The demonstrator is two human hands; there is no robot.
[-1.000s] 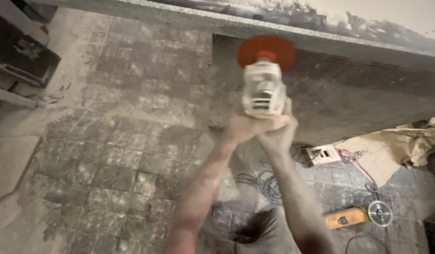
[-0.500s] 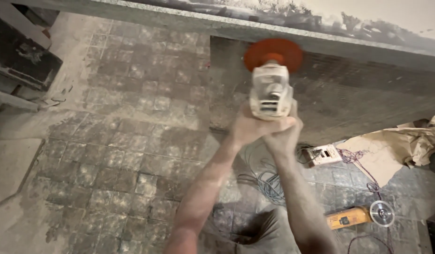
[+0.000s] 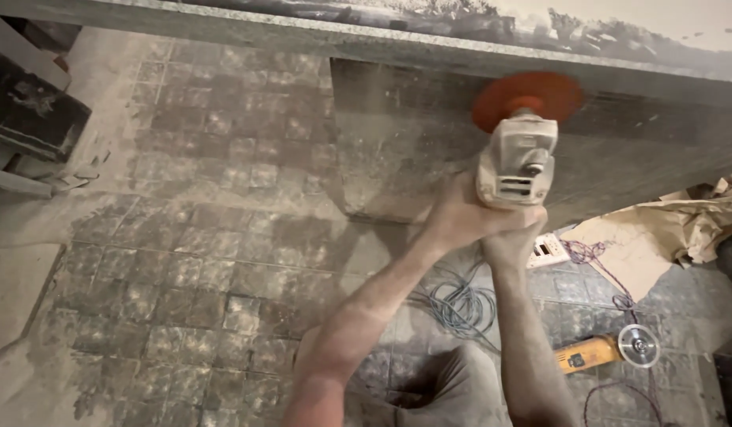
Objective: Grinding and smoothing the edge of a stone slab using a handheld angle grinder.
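Both my hands grip a dust-covered grey angle grinder (image 3: 518,162) with a round orange disc (image 3: 527,98). My left hand (image 3: 459,215) wraps the grinder's body from the left, and my right hand (image 3: 514,236) clasps it from below. The orange disc presses against the vertical face of a dark stone slab (image 3: 413,134) under a long stone ledge (image 3: 302,35). Fine dust hangs around the disc.
A second yellow angle grinder (image 3: 605,352) with a metal blade lies on the tiled floor (image 3: 184,261) at lower right. Coiled blue cable (image 3: 461,304), a white socket box (image 3: 546,250) and crumpled brown paper (image 3: 666,233) lie nearby. Dark frames (image 3: 30,119) stand at the left.
The grinder and both hands have shifted to the right along the slab face. The view has followed slightly.
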